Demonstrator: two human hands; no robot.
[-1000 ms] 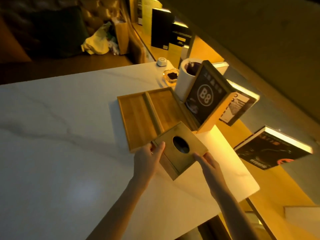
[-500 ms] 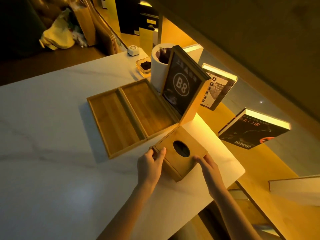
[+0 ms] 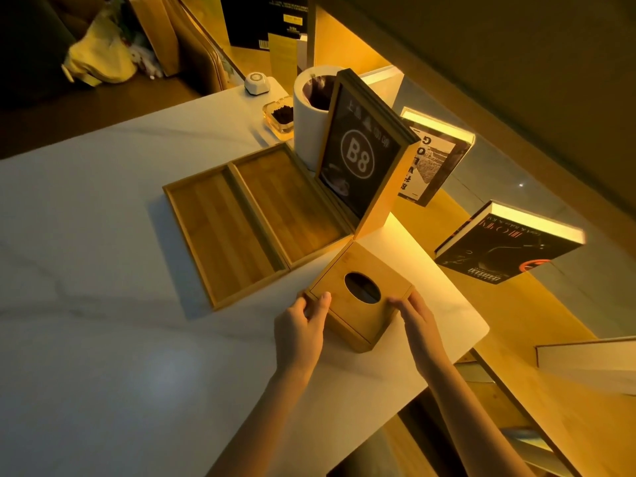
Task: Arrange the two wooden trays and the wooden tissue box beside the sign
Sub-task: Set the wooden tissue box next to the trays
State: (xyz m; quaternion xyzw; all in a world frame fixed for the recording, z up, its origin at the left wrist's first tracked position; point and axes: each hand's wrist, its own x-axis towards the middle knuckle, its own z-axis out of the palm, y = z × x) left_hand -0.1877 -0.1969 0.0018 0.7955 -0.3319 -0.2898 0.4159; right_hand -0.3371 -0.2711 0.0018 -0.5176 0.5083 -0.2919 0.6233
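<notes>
A square wooden tissue box [image 3: 351, 304] with an oval hole in its lid stands on the white marble table [image 3: 103, 304], its far corner near the base of the upright wooden-framed B8 sign [image 3: 361, 160]. My left hand [image 3: 303, 332] grips the box's left corner and my right hand [image 3: 416, 321] presses its right side. Two shallow wooden trays lie side by side left of the sign: the left tray [image 3: 220, 235] and the right tray [image 3: 289, 204], whose far edge touches the sign's base.
Behind the sign stand a white cylinder [image 3: 306, 122], a glass ashtray [image 3: 280, 115] and a small white device [image 3: 256, 83]. The table's edge runs just right of the box. Books [image 3: 509, 246] lean on a lit wooden shelf beyond it.
The tissue box has slid off the left tray's near corner and away from me toward the sign's base, both hands staying on it. The trays have not moved.
</notes>
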